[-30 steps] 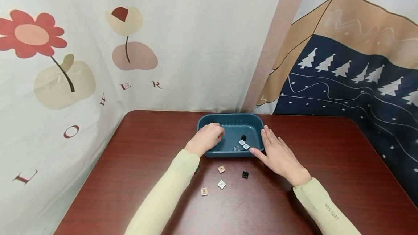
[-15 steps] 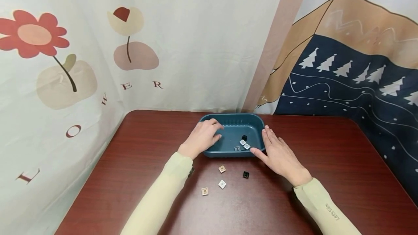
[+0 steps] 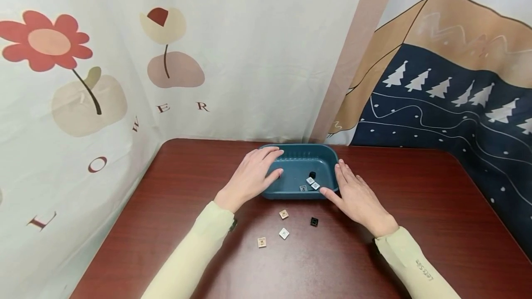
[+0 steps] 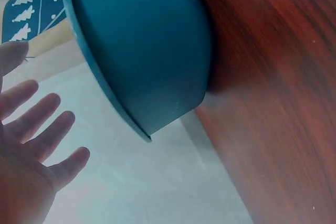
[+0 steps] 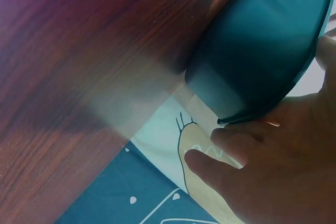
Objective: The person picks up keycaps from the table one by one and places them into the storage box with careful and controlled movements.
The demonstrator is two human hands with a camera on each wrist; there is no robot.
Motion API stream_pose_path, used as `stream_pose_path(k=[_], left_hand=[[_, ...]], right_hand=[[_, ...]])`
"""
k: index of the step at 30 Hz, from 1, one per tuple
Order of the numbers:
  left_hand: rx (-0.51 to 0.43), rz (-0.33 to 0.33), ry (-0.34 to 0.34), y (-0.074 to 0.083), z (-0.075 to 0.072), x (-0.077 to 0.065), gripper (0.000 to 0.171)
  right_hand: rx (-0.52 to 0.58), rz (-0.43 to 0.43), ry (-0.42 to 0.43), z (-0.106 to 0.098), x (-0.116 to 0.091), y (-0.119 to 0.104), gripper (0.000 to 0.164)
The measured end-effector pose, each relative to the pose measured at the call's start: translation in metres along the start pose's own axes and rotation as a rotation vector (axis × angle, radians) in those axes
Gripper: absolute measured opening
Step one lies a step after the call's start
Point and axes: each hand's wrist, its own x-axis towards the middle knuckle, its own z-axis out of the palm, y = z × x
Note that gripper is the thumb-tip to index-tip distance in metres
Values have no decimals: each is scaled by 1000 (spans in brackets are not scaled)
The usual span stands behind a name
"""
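A blue-green plastic basin (image 3: 297, 195) stands at the back of the table. My left hand (image 3: 251, 174) hovers over its left end with fingers spread and nothing in them; in the left wrist view those fingers (image 4: 55, 124) are apart from the basin's outer wall. Against the right rim lies my right hand (image 3: 361, 197), fingers straight along the side and thumb at the front corner. Inside the basin, near that thumb, are two white keycap-like squares (image 3: 313, 183), a dark one (image 3: 312, 175) and a grey-blue one (image 3: 303, 188).
In front of the basin, two beige keycap-like squares (image 3: 284, 214), a white one (image 3: 284, 233) and a black one (image 3: 314, 221) lie on the red-brown table (image 3: 332, 262). A printed curtain (image 3: 249, 59) hangs right behind the table's back edge.
My left hand has drawn back leftward over the basin's left end, its fingers going from curled to spread. The right hand stays at the right rim.
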Motion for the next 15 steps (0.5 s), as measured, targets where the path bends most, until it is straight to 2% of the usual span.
stream_pose_path(k=[6, 15], left_hand=[[-22, 43, 41, 3, -5, -15, 56], [-28, 95, 54, 5, -10, -42, 65]], right_hand=[[0, 3, -3, 1, 0, 1, 97], [0, -4, 6, 1, 1, 1, 97]])
